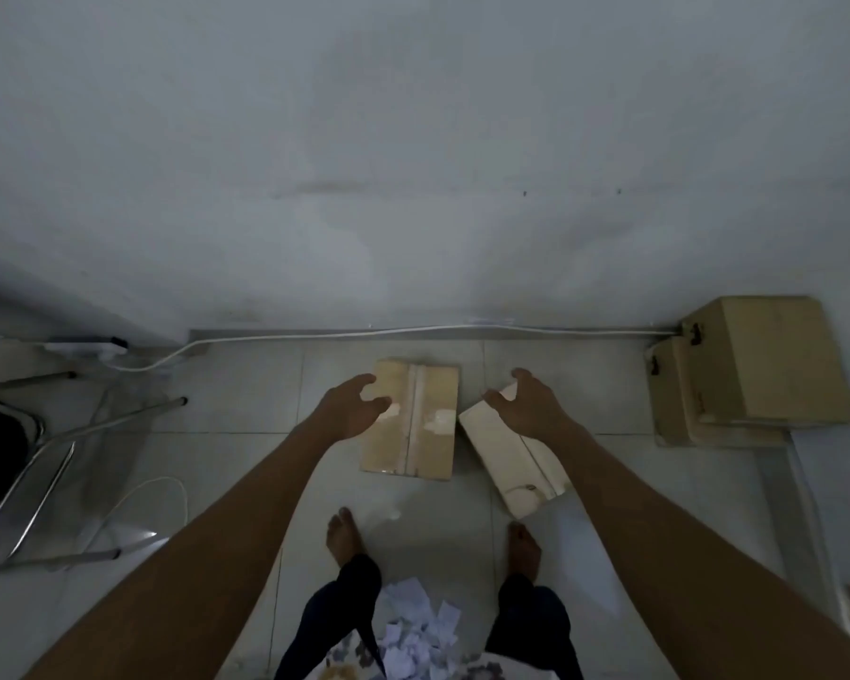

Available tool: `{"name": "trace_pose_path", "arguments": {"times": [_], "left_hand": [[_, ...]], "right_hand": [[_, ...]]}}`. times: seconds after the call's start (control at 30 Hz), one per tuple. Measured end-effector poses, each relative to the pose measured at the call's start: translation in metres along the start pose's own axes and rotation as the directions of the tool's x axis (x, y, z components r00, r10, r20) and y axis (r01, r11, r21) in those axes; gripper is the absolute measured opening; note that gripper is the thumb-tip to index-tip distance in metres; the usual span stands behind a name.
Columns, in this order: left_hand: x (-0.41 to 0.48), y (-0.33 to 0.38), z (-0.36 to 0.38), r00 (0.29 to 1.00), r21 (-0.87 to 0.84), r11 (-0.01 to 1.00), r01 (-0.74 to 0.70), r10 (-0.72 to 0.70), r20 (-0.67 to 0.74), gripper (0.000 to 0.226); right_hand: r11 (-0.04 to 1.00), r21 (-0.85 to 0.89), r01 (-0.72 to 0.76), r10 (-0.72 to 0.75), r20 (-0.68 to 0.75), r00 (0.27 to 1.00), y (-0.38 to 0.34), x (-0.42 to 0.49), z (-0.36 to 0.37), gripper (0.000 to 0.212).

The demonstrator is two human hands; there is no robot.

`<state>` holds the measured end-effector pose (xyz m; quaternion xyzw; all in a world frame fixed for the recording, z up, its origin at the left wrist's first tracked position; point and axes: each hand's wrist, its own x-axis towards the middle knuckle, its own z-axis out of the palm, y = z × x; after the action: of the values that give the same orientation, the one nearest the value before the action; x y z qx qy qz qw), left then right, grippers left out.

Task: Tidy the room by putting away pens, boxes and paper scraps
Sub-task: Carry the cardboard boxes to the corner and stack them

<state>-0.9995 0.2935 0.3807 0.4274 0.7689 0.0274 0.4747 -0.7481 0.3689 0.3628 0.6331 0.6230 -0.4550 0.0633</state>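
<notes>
Currently, the left hand (pixel 352 409) and right hand (pixel 531 404) reach down with fingers spread and part-curled, neither visibly closed on anything. One hangs over each flat cardboard box on the floor (pixel 236 409), probably so both can be lifted together. The left box (pixel 428 434) lies with its long axis and tape seam running near to far; the right box (pixel 506 458) lies just beside it, skewed, its far end pointing far-left.
</notes>
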Motion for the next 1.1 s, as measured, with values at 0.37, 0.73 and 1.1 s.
{"name": "trace_pose_path", "arguments": {"times": [0.37,0.73,1.1], "left_hand": [[0.104,-0.068,0.022,0.995,-0.060,0.994,0.095,-0.093,0.031,0.060],[0.244,-0.147,0.095,0.976,-0.154,0.964,0.217,-0.217,0.017,0.067],[0.351,-0.212,0.177,0.954,-0.195,0.935,0.297,-0.298,0.028,0.074]], "right_hand": [[0.992,0.048,-0.113,0.109,0.069,0.992,0.028,0.096,0.086,0.082],[0.985,0.058,-0.162,0.155,0.108,0.982,0.088,0.227,0.192,0.082],[0.914,0.285,-0.289,0.264,0.123,0.957,0.156,0.325,0.292,0.085]]}}
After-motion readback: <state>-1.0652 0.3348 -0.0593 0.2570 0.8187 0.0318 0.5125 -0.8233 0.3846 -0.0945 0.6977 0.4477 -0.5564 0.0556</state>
